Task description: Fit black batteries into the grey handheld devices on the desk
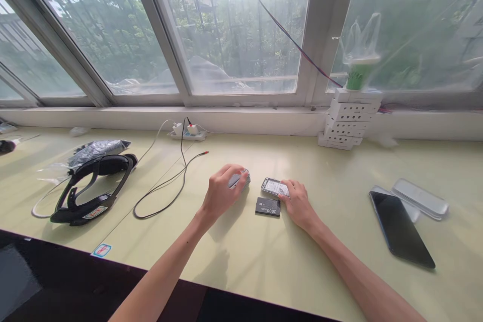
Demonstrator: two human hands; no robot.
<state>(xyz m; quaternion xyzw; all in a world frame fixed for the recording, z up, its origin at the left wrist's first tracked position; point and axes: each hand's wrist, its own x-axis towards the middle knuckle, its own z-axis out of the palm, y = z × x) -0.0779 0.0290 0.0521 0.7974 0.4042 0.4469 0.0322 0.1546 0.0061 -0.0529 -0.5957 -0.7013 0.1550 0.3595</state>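
Near the middle of the pale green table, my left hand (223, 188) is closed around a small grey device (235, 180), its fingers over the top and sides. To the right, my right hand (297, 202) pinches the right end of a small phone-like body (273, 186) that shows a pale label and a dark rim. A flat black battery (267, 207) marked 3000mAh lies just below that body, beside my right hand. The underside of the grey device is hidden.
A black headset (94, 186) and a silvery plastic bag (98, 151) lie at left. A black cable (184, 171) curls near a power strip (188, 135). White boxes (349, 119) stand by the window under a green cup (358, 74). A large phone (403, 229) and clear cases (420, 197) lie right.
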